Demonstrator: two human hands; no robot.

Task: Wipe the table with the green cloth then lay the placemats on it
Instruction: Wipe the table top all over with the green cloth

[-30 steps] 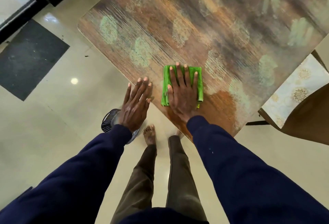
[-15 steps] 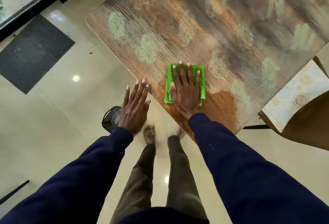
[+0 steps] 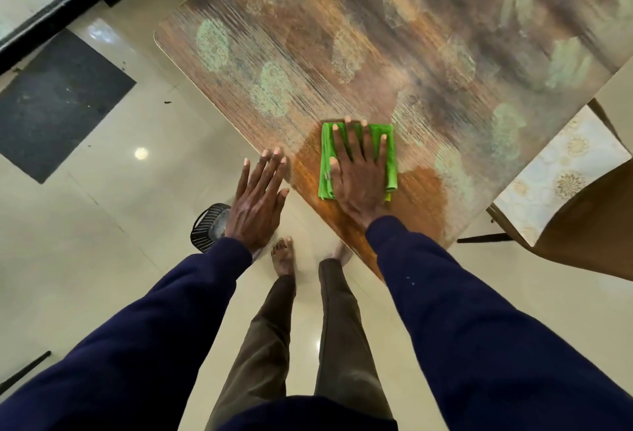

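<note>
Right now I'm pressing the folded green cloth (image 3: 326, 163) flat on the bench (image 3: 376, 37), near its closest corner, with my right hand (image 3: 359, 180), fingers (image 3: 349, 138) straight and spread. Left hand (image 3: 257, 204) is lying open, fingertips (image 3: 275, 153) at the bench edge.

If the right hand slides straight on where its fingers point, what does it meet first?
Probably nothing: the right hand, flat on the green cloth, points across open table as far as the picture's top edge.
</note>
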